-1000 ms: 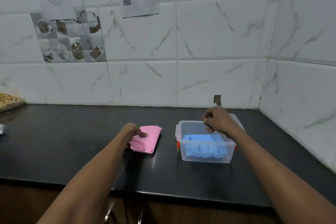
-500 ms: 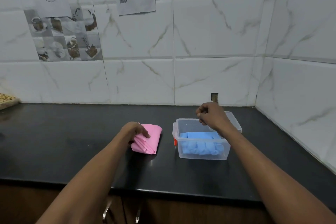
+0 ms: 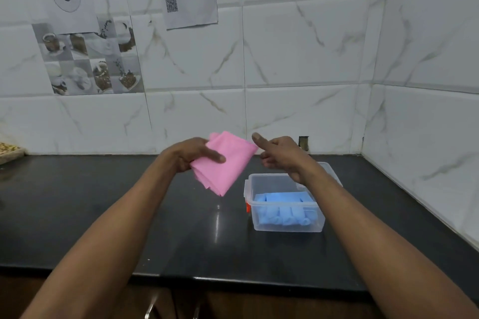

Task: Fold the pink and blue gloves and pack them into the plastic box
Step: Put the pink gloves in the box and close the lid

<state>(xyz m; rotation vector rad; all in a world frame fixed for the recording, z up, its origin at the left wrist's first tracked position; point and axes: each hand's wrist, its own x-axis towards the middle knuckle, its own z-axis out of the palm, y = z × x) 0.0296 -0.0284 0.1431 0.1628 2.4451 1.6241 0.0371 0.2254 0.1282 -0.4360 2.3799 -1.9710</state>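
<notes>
The left hand point(image 3: 190, 154) has the folded pink glove point(image 3: 225, 162) up in the air, clear of the black countertop point(image 3: 103, 215) and just to the left of the clear plastic box point(image 3: 287, 202). Its thumb lies across the front face of the pink fold while the other fingers are hidden behind it, so the glove is pinched between thumb and fingers near its left edge, and the rest of the fold hangs down and to the right, its lowest corner pointing at the counter beside the box's left wall. The right hand point(image 3: 281, 154) hovers above the back half of the box, fingers loosely spread and holding nothing; its raised thumb sits right at the pink glove's upper right corner, though whether skin meets fabric there cannot be told. Down inside the box, the blue gloves point(image 3: 283, 207) lie folded flat on the bottom, their rolled fingers pressed against the near wall. A small red clip point(image 3: 248, 206) shows on the box's left side. The box itself stands on the counter toward the tiled corner, with the right forearm crossing over its right rim.
</notes>
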